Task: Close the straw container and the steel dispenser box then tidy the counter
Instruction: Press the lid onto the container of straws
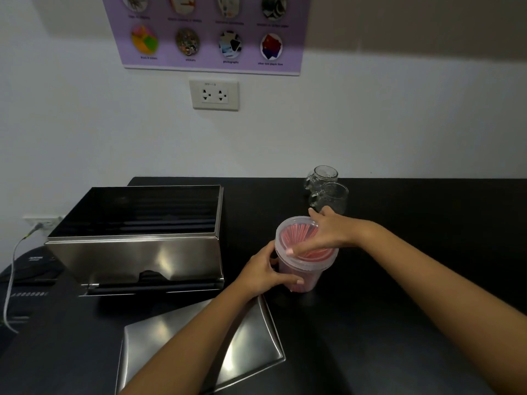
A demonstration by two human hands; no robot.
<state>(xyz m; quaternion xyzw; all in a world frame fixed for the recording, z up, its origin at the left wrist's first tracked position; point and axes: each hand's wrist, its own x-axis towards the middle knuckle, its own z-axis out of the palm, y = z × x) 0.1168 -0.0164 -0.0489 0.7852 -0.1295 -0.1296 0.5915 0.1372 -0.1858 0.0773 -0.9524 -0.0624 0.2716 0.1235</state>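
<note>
A clear plastic straw container (306, 270) full of red straws stands on the black counter (399, 266). Its translucent lid (291, 233) rests on top. My right hand (325, 233) lies flat on the lid, fingers spread over it. My left hand (263, 273) grips the container's side. The steel dispenser box (137, 252) stands open to the left, its inside dark. Its flat steel lid (245, 340) lies loose on the counter in front, partly under my left forearm.
Two clear glass mugs (328, 192) stand behind the container near the wall. A wall socket (214, 94) and a purple poster (211, 32) hang above. A dark appliance with a grey cable (11, 280) sits at the left edge.
</note>
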